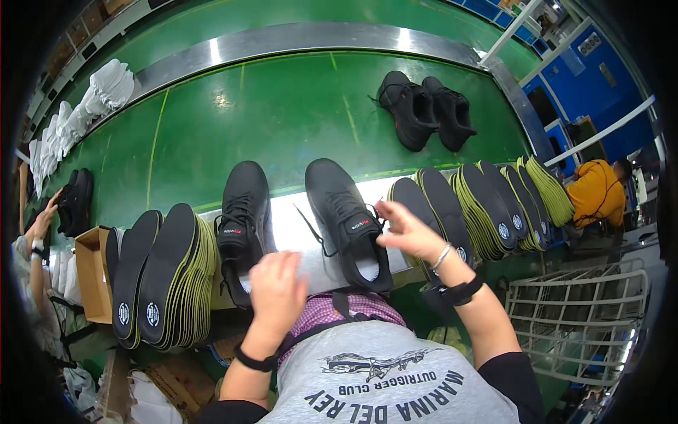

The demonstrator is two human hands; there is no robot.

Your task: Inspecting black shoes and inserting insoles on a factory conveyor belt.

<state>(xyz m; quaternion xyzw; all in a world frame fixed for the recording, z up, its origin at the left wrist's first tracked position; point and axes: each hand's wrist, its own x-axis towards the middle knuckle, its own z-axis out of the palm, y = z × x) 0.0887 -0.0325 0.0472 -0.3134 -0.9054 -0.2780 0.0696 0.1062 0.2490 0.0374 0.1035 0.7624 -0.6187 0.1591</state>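
Observation:
Two black lace-up sneakers stand side by side in front of me, toes pointing away: the left sneaker (244, 201) and the right sneaker (337, 205). Both have black laces and a light insole showing inside the opening. Slightly blurred, my left hand (277, 291) hovers by the heel of the left sneaker; its fingertips are too smeared to show a grip. At the right sneaker's outer side is my right hand (411, 232), thumb and forefinger apart beside the collar and a lace loop. Whether it touches the shoe I cannot tell.
Black-and-yellow-green insole stacks stand left (169, 275) and right (487, 205). Another black pair (424, 113) sits on the green conveyor belt (282, 106). White shoe-shaped pieces (85, 106) line the far left. A cardboard box (94, 272), a co-worker's hand (46, 215) and a wire rack (575, 321) flank me.

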